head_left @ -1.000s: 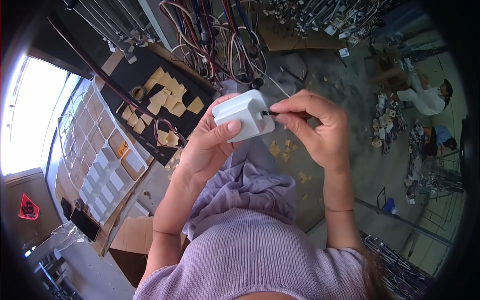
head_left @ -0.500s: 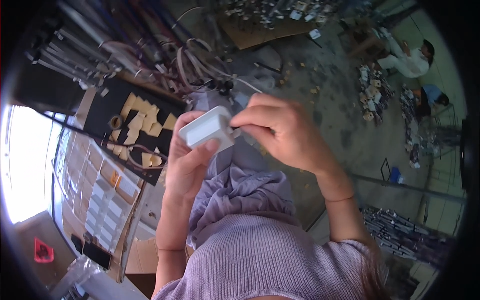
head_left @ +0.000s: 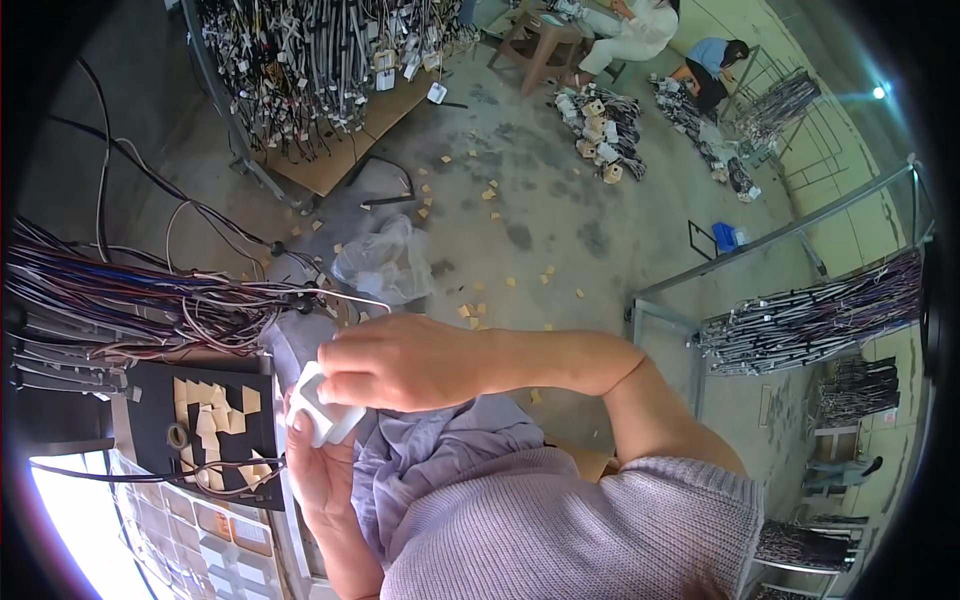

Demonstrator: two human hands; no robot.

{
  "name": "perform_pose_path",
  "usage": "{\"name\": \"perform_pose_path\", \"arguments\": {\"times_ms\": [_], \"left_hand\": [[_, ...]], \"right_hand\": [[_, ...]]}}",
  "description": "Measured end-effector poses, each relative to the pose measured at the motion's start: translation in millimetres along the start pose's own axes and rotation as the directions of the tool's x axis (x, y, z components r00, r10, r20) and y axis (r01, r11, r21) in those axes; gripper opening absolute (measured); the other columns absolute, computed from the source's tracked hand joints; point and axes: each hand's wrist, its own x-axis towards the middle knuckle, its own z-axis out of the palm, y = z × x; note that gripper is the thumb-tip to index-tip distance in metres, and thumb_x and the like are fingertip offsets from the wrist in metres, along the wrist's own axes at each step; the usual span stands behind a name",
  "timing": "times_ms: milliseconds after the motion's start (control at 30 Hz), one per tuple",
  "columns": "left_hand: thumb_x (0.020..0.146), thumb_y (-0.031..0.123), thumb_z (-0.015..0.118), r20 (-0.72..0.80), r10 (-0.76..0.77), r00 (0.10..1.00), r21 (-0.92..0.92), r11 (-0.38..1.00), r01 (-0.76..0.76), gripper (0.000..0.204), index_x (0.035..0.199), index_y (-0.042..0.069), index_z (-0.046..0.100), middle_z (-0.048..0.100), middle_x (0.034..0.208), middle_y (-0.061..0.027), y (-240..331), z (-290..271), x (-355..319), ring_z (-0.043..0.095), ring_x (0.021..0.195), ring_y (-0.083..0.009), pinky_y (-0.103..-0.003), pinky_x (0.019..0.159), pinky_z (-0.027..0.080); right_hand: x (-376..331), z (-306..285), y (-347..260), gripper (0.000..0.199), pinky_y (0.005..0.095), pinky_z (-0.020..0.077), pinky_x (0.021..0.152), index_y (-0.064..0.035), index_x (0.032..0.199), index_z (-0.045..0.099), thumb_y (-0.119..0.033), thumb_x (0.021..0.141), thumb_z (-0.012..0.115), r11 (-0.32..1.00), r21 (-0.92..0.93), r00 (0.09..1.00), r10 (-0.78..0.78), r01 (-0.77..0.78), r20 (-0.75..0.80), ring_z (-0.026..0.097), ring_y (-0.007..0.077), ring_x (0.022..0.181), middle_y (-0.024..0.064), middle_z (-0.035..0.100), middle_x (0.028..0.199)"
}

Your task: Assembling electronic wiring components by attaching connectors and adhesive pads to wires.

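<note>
Presently, the white plastic housing [head_left: 330, 420] sits in the half-closed left hand [head_left: 322, 482], while the right hand [head_left: 405, 362] curls against its upper side, and what that grips I cannot tell.

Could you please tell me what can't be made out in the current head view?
- Head view, right hand: anything it may pinch is hidden beneath its own fingers.
- Head view, left hand: some fingers are hidden behind the white piece.
- Head view, white blocks: cut off by the lower edge.
- Head view, cable tags: too small to read.
</note>
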Motion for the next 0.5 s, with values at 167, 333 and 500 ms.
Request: {"name": "perform_pose_path", "arguments": {"times_ms": [167, 333, 500], "left_hand": [[0.078, 0.001, 0.071, -0.022, 0.308, 0.951, 0.449, 0.853, -0.266, 0.062, 0.132, 0.003, 0.041, 0.055, 0.12, -0.011, -6.8, 7.9, 1.2, 0.059, 0.103, -0.0204, -0.033, 0.087, 0.053], [0.084, 0.015, 0.069, 0.183, 0.351, 0.919, 0.84, 0.43, -0.331, 0.041, 0.118, -0.002, 0.053, 0.059, 0.105, -0.0062, -5.0, -6.6, -16.0, 0.056, 0.091, -0.0128, -0.026, 0.08, 0.045], [0.099, 0.03, 0.033, 0.002, 0.037, 0.999, 0.846, 0.532, -0.022, 0.048, 0.116, -0.007, 0.058, 0.054, 0.13, -0.0159, 2.8, -8.4, -25.8, 0.046, 0.126, -0.0255, -0.036, 0.106, 0.032]], "right_hand": [[9.8, -5.1, 3.3, 0.007, 0.0349, 0.0485, 0.062, -0.0045, 0.083, 0.064, -0.009, 0.081, 0.068, 0.956, 0.198, 0.975, 0.222, -0.218, 0.003, 0.058, 0.0229, 0.072, 0.0058, 0.051, 0.084], [2.3, -3.4, 10.5, 0.014, 0.0337, 0.0491, 0.067, -0.0023, 0.094, 0.063, 0.002, 0.08, 0.064, 0.897, 0.306, 0.946, 0.283, -0.319, 0.155, 0.062, 0.0203, 0.081, 0.0068, 0.058, 0.089], [-12.4, 18.9, 18.7, 0.027, 0.0294, 0.0524, 0.067, -0.0057, 0.1, 0.06, -0.003, 0.077, 0.073, 0.739, 0.453, 0.866, 0.406, -0.498, 0.29, 0.068, 0.0164, 0.078, 0.006, 0.067, 0.086]]}}
